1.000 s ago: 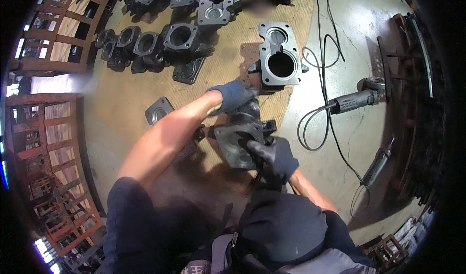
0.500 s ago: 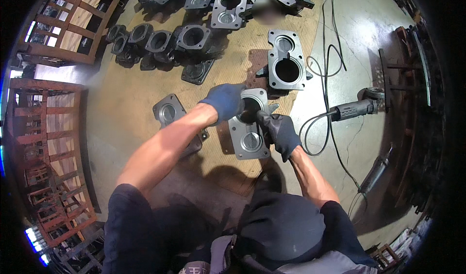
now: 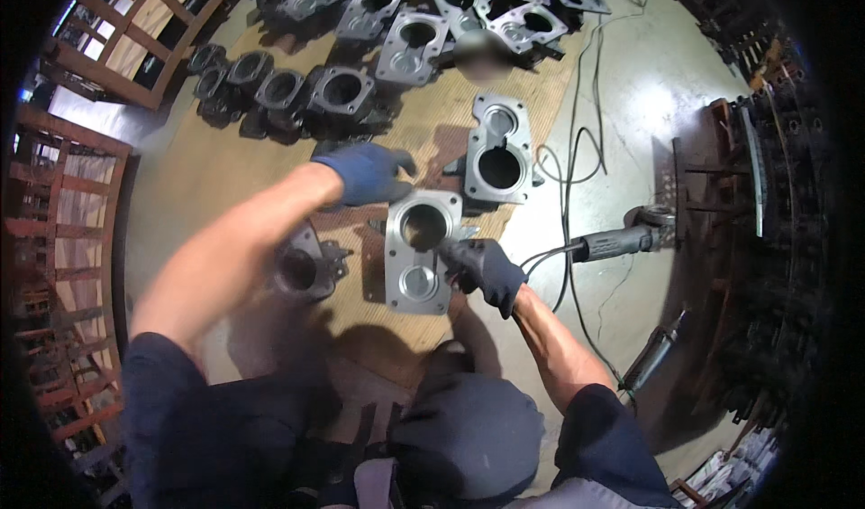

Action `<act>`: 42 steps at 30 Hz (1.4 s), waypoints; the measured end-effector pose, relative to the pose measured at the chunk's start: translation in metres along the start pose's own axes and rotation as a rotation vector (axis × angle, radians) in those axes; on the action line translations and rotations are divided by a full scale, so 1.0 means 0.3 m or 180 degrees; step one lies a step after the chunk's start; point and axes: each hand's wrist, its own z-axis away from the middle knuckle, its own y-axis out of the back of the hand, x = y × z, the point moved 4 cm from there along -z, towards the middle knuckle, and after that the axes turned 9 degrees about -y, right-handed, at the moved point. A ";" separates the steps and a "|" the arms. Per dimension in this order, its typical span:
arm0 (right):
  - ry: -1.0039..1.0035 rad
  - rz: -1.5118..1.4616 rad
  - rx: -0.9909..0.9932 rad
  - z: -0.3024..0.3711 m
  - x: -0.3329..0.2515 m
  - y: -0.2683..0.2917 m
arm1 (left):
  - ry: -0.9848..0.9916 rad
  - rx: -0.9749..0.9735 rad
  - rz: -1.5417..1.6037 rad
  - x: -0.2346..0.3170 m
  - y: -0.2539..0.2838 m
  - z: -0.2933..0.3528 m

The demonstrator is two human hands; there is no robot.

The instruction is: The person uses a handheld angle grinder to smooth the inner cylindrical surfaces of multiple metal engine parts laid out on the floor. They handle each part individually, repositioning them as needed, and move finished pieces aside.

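Note:
A flat-faced metal casting with one large round bore and a smaller round recess lies in front of me. My left hand, in a blue glove, is just off its upper left corner with thumb and fingers apart, holding nothing. At the casting's right edge, beside the bore, is my right hand in a dark glove. Its fingers are curled closed, and what they hold, if anything, is hidden. A similar casting sits beyond to the right. Another metal part is partly covered by my left forearm.
Several dark round-bored castings stand at the far left, with more plate-faced castings along the back. An angle grinder and its black cable lie on the floor at right. A slim cylindrical tool is nearer me. Rusty metal racks line the left.
My left hand has come away from the bore toward the left and opened. My right hand has drawn back from the bore to the casting's right edge. The whole view has shifted.

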 end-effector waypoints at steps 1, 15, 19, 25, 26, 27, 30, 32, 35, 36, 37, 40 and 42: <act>-0.0013 0.0180 -0.0140 0.007 -0.013 0.000 | 0.0032 0.0370 -0.0243 -0.035 0.063 0.025; 0.1108 0.2804 0.1187 0.123 -0.910 0.045 | 0.0342 0.1677 -0.1346 -0.369 0.106 -0.017; 0.1197 0.3305 0.1333 0.054 -1.003 -0.043 | 0.0848 0.2113 -0.1955 -0.499 0.029 -0.208; 0.0638 0.3272 0.1540 -0.173 -0.823 -0.074 | 0.0585 0.2458 -0.0501 -0.437 0.110 -0.077; 0.0472 0.3104 0.1325 -0.202 -0.796 -0.102 | 0.0381 0.2805 -0.0183 -0.461 0.111 -0.028; 0.0402 0.2778 0.1302 -0.248 -0.747 -0.096 | 0.0122 0.3161 0.0163 -0.461 0.125 -0.004; 0.0317 0.1596 0.1189 -0.424 -0.573 -0.133 | 0.0105 0.4027 0.1742 -0.562 0.119 -0.017; 0.0470 0.0557 0.1211 -0.447 -0.496 -0.103 | -0.0107 0.3750 0.3382 -0.466 0.135 0.000; 0.0739 -0.0523 0.0949 -0.400 -0.556 -0.194 | -0.0287 0.3984 0.4518 -0.474 0.112 0.055; 0.0713 -0.0512 0.0955 -0.380 -0.585 -0.218 | -0.0400 0.3919 0.5029 -0.508 0.079 0.040; 0.0686 -0.0495 0.0961 -0.373 -0.604 -0.242 | -0.0524 0.3840 0.5541 -0.540 0.046 0.025; 0.0568 -0.0330 0.1303 -0.418 -0.600 -0.202 | -0.0785 0.3736 0.5140 -0.546 -0.001 -0.026; 0.0812 -0.0186 0.1337 -0.335 -0.702 -0.303 | -0.0850 0.3197 0.5805 -0.621 -0.061 -0.031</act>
